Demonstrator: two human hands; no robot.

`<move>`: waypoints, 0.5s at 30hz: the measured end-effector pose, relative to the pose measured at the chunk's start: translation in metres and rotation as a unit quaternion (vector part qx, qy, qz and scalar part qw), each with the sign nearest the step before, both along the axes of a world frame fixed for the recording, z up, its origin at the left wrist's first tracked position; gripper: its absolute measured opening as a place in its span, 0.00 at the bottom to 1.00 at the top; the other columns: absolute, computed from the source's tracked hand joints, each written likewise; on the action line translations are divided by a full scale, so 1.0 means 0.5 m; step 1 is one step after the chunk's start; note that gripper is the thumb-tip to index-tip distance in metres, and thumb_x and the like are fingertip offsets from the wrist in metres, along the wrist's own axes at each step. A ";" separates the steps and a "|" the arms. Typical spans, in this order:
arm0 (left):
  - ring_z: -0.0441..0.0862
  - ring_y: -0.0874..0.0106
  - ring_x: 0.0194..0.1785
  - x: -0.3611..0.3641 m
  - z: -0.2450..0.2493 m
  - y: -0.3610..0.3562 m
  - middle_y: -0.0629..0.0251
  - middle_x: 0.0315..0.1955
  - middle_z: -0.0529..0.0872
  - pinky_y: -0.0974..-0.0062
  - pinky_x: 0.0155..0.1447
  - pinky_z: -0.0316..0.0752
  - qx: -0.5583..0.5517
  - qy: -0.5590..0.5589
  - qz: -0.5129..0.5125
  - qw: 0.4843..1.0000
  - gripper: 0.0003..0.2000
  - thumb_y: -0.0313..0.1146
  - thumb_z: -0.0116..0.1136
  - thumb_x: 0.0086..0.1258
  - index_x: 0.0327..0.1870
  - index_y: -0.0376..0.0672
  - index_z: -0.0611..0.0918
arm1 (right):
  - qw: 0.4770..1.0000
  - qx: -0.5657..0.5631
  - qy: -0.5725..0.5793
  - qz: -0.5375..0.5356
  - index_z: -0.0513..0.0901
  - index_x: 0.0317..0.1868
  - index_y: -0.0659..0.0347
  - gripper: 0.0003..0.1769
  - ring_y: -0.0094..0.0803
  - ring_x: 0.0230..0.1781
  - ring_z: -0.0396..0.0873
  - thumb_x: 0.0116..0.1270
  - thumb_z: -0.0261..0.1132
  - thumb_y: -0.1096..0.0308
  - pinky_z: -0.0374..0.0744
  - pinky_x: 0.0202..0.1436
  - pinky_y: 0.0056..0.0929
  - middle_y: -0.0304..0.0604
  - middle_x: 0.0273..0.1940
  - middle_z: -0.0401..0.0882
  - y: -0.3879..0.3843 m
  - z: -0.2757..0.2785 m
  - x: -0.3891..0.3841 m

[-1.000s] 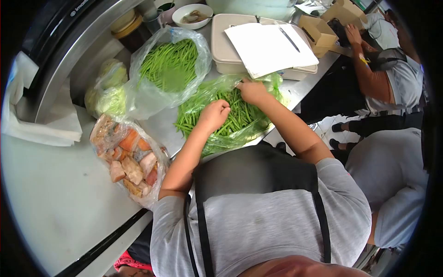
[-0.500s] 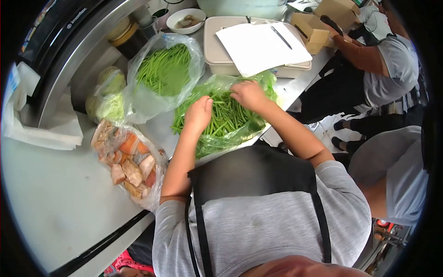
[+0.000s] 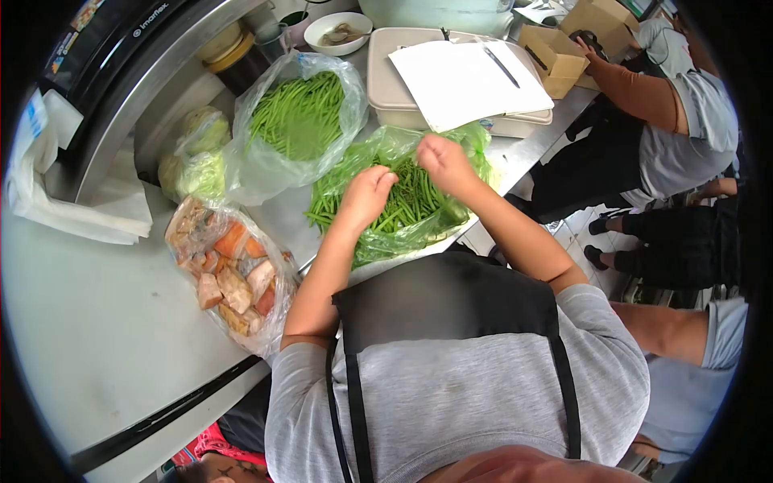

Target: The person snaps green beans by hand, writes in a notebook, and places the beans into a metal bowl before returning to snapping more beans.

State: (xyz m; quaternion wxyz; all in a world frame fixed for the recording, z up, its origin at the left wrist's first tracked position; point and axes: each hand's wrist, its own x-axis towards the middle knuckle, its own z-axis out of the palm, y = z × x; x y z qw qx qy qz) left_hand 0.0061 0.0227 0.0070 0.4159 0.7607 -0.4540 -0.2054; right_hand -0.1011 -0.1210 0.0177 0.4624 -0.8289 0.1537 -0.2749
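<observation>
My left hand (image 3: pixel 368 195) is closed, thumb against fingers, over a heap of cut green beans (image 3: pixel 409 200). Just beyond it and to the right, my right hand (image 3: pixel 447 165) is closed too, above the same heap. The fingertips hide whatever they pinch. These beans lie in an opened green plastic bag (image 3: pixel 372 251). A clear plastic bag (image 3: pixel 354 76) holding long green beans (image 3: pixel 294 113) stands beyond my left hand.
On the left are bagged meat chunks (image 3: pixel 233 286) and a wrapped cabbage (image 3: pixel 197 165). Papers with a pen (image 3: pixel 501 66) lie on a beige lidded container (image 3: pixel 394 72). A white bowl (image 3: pixel 338 34) sits behind. A co-worker (image 3: pixel 676 105) handles cardboard boxes (image 3: pixel 555 60) at right.
My hands have come slightly closer together over the beans, with the right hand a little higher. The view has shifted slightly. At right, co-workers have changed position.
</observation>
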 end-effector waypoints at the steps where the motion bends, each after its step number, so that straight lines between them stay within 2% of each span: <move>1: 0.77 0.71 0.32 -0.002 -0.014 -0.003 0.60 0.25 0.80 0.74 0.37 0.70 -0.031 0.019 -0.030 0.999 0.10 0.35 0.47 0.63 0.35 0.37 0.77 | 0.988 0.146 -0.039 -0.007 0.72 0.23 0.61 0.10 0.26 0.21 0.72 0.59 0.52 0.66 0.70 0.25 0.25 0.38 0.19 0.72 0.005 0.011 0.001; 2: 0.76 0.75 0.31 -0.004 -0.024 -0.007 0.65 0.25 0.79 0.77 0.36 0.69 -0.049 0.062 -0.034 0.996 0.10 0.35 0.47 0.64 0.35 0.37 0.77 | 0.978 0.200 -0.067 -0.008 0.72 0.22 0.61 0.12 0.24 0.21 0.71 0.60 0.52 0.65 0.69 0.24 0.24 0.37 0.18 0.71 0.005 0.032 0.000; 4: 0.75 0.77 0.31 -0.009 -0.023 -0.012 0.68 0.27 0.78 0.78 0.35 0.68 -0.070 0.290 0.028 0.954 0.09 0.34 0.45 0.66 0.36 0.39 0.76 | 0.944 0.306 -0.121 -0.010 0.72 0.21 0.62 0.14 0.20 0.20 0.69 0.61 0.52 0.63 0.68 0.23 0.22 0.35 0.17 0.70 -0.002 0.069 0.001; 5: 0.75 0.78 0.30 -0.009 -0.015 -0.012 0.69 0.27 0.77 0.79 0.35 0.68 -0.078 0.397 0.060 0.912 0.09 0.34 0.44 0.66 0.37 0.39 0.75 | 0.962 0.268 -0.048 0.012 0.73 0.20 0.62 0.15 0.21 0.19 0.69 0.61 0.53 0.61 0.69 0.23 0.22 0.36 0.17 0.71 -0.005 0.064 -0.002; 6: 0.74 0.79 0.30 0.001 -0.010 -0.011 0.70 0.29 0.76 0.81 0.34 0.68 -0.112 0.456 0.065 0.881 0.08 0.34 0.43 0.67 0.39 0.41 0.74 | 0.973 0.228 0.025 0.035 0.73 0.20 0.62 0.17 0.21 0.19 0.70 0.61 0.54 0.60 0.69 0.23 0.22 0.36 0.17 0.71 -0.008 0.055 -0.008; 8: 0.74 0.78 0.31 0.006 0.008 -0.008 0.69 0.29 0.76 0.80 0.35 0.68 -0.162 0.502 0.079 0.846 0.08 0.34 0.43 0.68 0.39 0.41 0.73 | 0.970 0.110 0.211 0.042 0.77 0.20 0.63 0.19 0.24 0.19 0.71 0.59 0.58 0.55 0.71 0.25 0.24 0.39 0.17 0.74 -0.004 0.040 -0.017; 11: 0.75 0.76 0.32 0.011 0.014 -0.012 0.67 0.30 0.77 0.79 0.35 0.69 -0.206 0.530 0.084 0.818 0.08 0.35 0.44 0.68 0.39 0.41 0.73 | 0.972 0.052 0.216 0.079 0.77 0.24 0.64 0.19 0.25 0.20 0.72 0.56 0.61 0.53 0.72 0.27 0.26 0.41 0.19 0.75 0.019 0.003 -0.019; 12: 0.75 0.76 0.32 0.007 0.017 -0.013 0.67 0.30 0.77 0.79 0.35 0.69 -0.211 0.532 0.086 0.815 0.08 0.34 0.44 0.68 0.39 0.41 0.73 | 0.981 0.067 0.162 0.088 0.77 0.26 0.63 0.16 0.29 0.21 0.73 0.55 0.62 0.56 0.72 0.28 0.29 0.44 0.20 0.75 0.030 -0.010 -0.016; 15: 0.75 0.75 0.32 -0.003 0.007 -0.014 0.66 0.30 0.76 0.79 0.36 0.69 -0.219 0.529 0.099 0.814 0.09 0.35 0.44 0.68 0.39 0.40 0.73 | 0.984 0.008 0.141 0.105 0.77 0.28 0.61 0.13 0.36 0.22 0.73 0.55 0.62 0.58 0.72 0.28 0.31 0.47 0.22 0.75 0.049 -0.001 -0.013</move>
